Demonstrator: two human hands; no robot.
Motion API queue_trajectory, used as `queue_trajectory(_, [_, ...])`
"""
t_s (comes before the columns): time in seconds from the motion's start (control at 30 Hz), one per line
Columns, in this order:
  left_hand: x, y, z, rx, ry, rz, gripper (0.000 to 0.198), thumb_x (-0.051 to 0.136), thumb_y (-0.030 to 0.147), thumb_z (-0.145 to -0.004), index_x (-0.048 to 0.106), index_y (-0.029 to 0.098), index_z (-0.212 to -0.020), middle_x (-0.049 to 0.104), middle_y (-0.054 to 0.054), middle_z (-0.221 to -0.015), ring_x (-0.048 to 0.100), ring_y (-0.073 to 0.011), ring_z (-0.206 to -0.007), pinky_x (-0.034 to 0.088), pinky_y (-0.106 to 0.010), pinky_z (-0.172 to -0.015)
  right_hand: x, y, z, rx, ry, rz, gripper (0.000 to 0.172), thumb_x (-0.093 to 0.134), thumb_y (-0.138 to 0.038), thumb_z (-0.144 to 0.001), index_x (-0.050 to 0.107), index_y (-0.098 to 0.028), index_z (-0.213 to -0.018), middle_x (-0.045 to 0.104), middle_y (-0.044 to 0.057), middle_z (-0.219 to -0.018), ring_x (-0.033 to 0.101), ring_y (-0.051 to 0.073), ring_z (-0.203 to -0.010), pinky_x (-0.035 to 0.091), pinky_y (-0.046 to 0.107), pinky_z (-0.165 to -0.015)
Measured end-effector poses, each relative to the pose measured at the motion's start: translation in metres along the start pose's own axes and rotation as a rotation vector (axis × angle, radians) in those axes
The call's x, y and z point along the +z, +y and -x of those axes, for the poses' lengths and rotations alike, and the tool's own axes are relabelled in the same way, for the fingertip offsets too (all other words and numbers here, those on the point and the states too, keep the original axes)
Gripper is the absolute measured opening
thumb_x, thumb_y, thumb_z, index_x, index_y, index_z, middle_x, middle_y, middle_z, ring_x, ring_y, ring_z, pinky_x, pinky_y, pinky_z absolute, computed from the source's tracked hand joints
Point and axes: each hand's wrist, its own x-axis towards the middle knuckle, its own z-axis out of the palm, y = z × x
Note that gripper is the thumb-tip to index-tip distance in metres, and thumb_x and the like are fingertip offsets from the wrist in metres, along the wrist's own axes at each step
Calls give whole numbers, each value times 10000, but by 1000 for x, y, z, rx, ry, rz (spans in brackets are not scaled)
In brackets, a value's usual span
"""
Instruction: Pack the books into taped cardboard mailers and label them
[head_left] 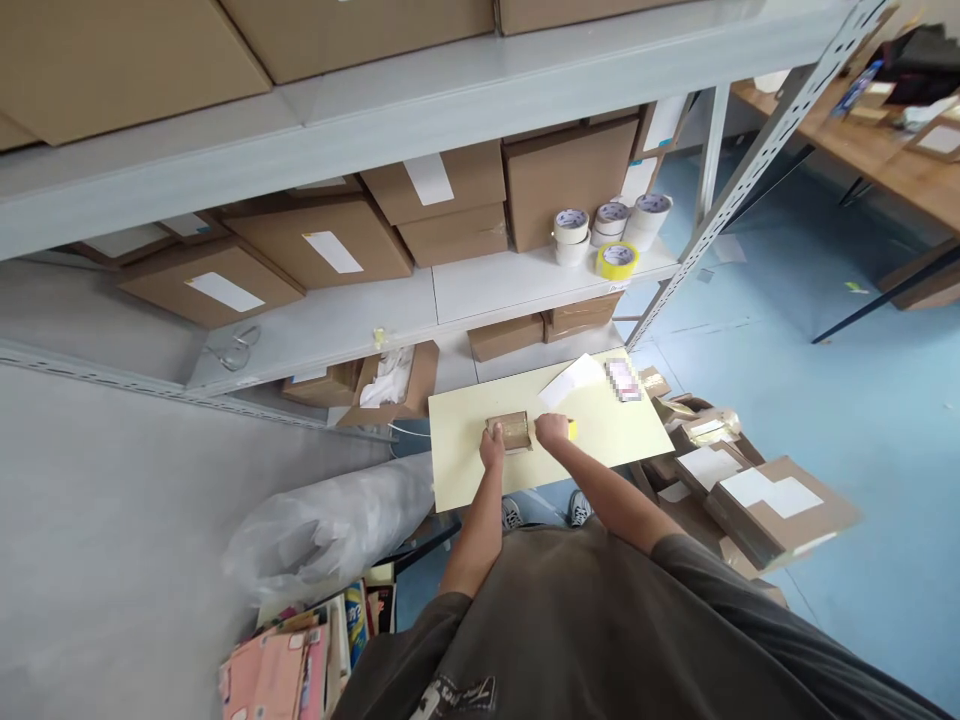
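On the pale yellow rectangular tabletop point(465, 470), the left hand point(493, 440) clasps a small brown cardboard box point(510, 431) at its left end; the right hand point(553, 430), closed round a small yellow object point(573, 430), meets the box's right end; the box looks steadied while it is worked on.

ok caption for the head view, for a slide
Left hand and right hand at the ends of a small brown cardboard box on a pale yellow table.

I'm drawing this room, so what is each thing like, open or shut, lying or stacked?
small box, shut, on the table between left hand and right hand
white paper, lying flat on the table
low carton, open, white paper inside
white tape rolls, stacked on the shelf
yellow tape roll, lying flat
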Motion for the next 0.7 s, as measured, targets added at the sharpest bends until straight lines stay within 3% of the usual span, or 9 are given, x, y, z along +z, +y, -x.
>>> queue_trajectory(0.07, [0, -2, 1, -2, 6, 7, 554, 356, 557, -1098, 641, 188, -1397, 737, -151, -1334, 685, -287, -1269, 524, -341, -1043, 16, -5, -3, -1, -21, -2, 350, 585, -276, -1008, 751, -91, -1253, 764, 270, -1210, 718, 354, -1157, 484, 463, -992])
queue_trajectory(0.13, [1, -3, 1, -7, 1, 3, 555, 353, 548, -1099, 628, 185, -1416, 731, -155, -1348, 679, -288, -1283, 522, -346, -1053, 25, 6, -6, 25, 6, -7, 393, 535, -337, -1047, 717, -105, -1307, 755, 269, -1236, 700, 359, -1183, 459, 488, -1016])
queue_trajectory(0.27, [3, -3, -1, -17, -5, -14, 575, 323, 546, -1103, 592, 187, -1462, 716, -164, -1374, 670, -294, -1300, 527, -355, -1050, 37, 56, -11, 57, 122, -33, 440, 486, -363, -1067, 677, -87, -1351, 699, 291, -1327, 575, 362, -1352, 365, 469, -1113])
queue_trajectory(0.37, [5, -4, -2, -4, -12, -18, 580, 299, 551, -1107, 575, 197, -1474, 713, -160, -1380, 667, -293, -1303, 528, -357, -1046, 46, 93, -13, 106, 64, -32, 449, 568, -278, -998, 663, -71, -1385, 673, 290, -1360, 506, 383, -1416, 323, 487, -1150])
queue_trajectory(0.47, [6, -6, -4, 17, -22, -17, 580, 279, 553, -1111, 573, 197, -1463, 709, -162, -1383, 662, -288, -1312, 530, -348, -1038, 52, 115, -8, 185, 1, -49, 495, 620, -260, -943, 654, -148, -1424, 693, 237, -1328, 581, 369, -1335, 387, 495, -1104])
queue_trajectory(0.6, [6, -6, -3, 19, -25, -6, 610, 260, 564, -1110, 572, 175, -1461, 704, -181, -1387, 671, -302, -1296, 533, -359, -1028, 51, 105, 4, 277, 74, -159, 498, 577, -335, -970, 636, -193, -1443, 691, 212, -1307, 622, 344, -1274, 461, 451, -1042])
queue_trajectory(0.7, [6, -3, 0, 43, -20, 40, 602, 267, 541, -1112, 577, 165, -1465, 707, -189, -1384, 683, -300, -1278, 530, -357, -1029, 49, 67, 15, 123, 106, -334, 453, 535, -417, -992, 677, -194, -1359, 718, 180, -1239, 641, 319, -1209, 495, 381, -982])
